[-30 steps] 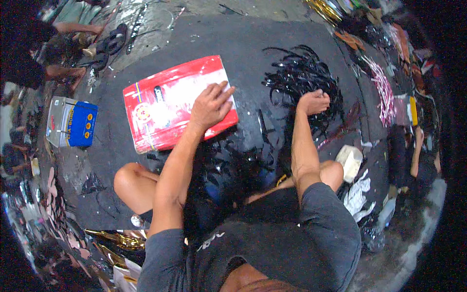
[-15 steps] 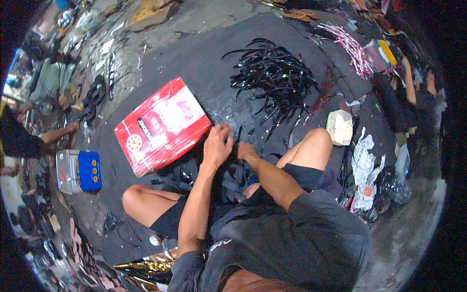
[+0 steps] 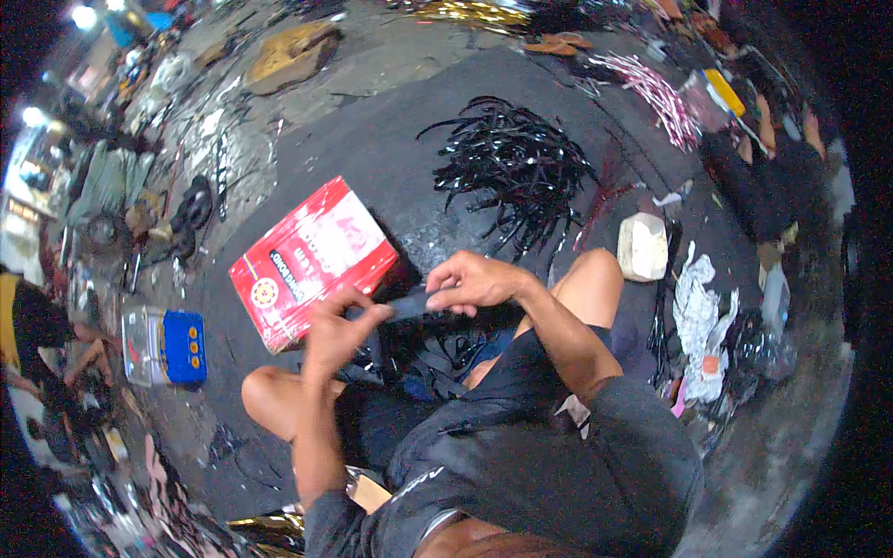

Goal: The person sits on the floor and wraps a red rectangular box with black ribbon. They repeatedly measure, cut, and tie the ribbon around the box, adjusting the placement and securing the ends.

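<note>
A short dark grey strip (image 3: 407, 305) is stretched between my two hands in front of my lap. Its left end is pinched in my left hand (image 3: 337, 327), beside the near edge of a red and white carton (image 3: 321, 256). My right hand (image 3: 476, 282) grips the other end, fingers bent over it. Below the hands, loose dark strips (image 3: 446, 352) lie between my crossed legs, partly hidden by my arms. Beyond them, a heap of glossy black strips (image 3: 512, 153) rests on the dark mat (image 3: 372, 126).
At left stands a clear tub with a blue side (image 3: 183, 346); behind it a person's arm (image 3: 88, 358) reaches in. A whitish block (image 3: 644, 246) and crumpled white paper (image 3: 699, 316) lie right of my knee. Pink strips (image 3: 656, 98) and another person (image 3: 767, 186) are at far right.
Both hands have lifted from the strips by my lap. The left moved left and the right moved up, and the grey strip now shows between them.
</note>
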Demonstrator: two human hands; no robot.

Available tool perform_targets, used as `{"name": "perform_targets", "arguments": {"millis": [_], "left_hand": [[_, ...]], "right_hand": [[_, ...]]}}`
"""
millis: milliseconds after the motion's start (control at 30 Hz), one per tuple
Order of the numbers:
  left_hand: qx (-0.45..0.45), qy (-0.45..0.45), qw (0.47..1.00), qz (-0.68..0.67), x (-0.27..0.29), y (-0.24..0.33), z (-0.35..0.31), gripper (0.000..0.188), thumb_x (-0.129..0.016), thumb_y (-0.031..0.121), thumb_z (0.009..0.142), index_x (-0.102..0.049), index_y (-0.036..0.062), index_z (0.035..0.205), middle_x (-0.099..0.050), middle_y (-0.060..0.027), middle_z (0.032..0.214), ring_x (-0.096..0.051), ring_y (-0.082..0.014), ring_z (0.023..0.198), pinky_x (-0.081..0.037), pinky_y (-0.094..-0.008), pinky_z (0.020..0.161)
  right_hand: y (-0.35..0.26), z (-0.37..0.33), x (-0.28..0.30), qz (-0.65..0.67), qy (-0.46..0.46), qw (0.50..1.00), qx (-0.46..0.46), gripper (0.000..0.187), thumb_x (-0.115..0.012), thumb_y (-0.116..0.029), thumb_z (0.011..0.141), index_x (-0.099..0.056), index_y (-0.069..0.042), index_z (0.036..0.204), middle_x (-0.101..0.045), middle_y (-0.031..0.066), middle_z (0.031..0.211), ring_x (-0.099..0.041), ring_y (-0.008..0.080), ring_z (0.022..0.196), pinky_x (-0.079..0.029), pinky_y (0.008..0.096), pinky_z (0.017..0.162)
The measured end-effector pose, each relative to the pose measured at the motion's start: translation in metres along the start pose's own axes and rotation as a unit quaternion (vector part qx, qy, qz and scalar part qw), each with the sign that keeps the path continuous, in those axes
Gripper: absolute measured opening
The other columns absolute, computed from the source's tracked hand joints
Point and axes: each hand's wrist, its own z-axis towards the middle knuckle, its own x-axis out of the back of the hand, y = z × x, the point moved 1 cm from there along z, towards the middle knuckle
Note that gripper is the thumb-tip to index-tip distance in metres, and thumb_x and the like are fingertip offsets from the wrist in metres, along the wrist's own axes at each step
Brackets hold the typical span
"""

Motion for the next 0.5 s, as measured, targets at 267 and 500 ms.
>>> {"name": "perform_targets", "arguments": {"millis": [267, 500], "left_hand": [[0.041, 0.078, 0.995, 0.044, 0.179, -0.078, 0.006, 0.012, -0.073, 0.007, 0.081, -0.066, 0.0022, 0.073, -0.067, -0.0029, 0.071, -0.062, -0.0103, 0.068, -0.051, -0.0278, 0.067], [0.296, 0.126, 0.784, 0.531, 0.226, -0.147, 0.021, 0.022, -0.069, 0.018, 0.075, -0.075, 0.0075, 0.094, -0.073, -0.0175, 0.101, -0.071, -0.032, 0.089, -0.054, -0.0416, 0.073]], "right_hand": [[0.024, 0.061, 0.046, -0.017, -0.008, 1.0, 0.014, 0.02, -0.07, -0.025, 0.095, -0.069, -0.006, 0.089, -0.063, -0.0013, 0.066, -0.054, 0.0055, 0.051, -0.044, 0.0228, 0.048], [0.0, 0.167, 0.051, -0.084, 0.046, 0.995, 0.026, 0.024, -0.068, -0.026, 0.095, -0.069, -0.002, 0.091, -0.069, 0.0035, 0.074, -0.063, 0.0084, 0.063, -0.05, 0.0259, 0.056]]}}
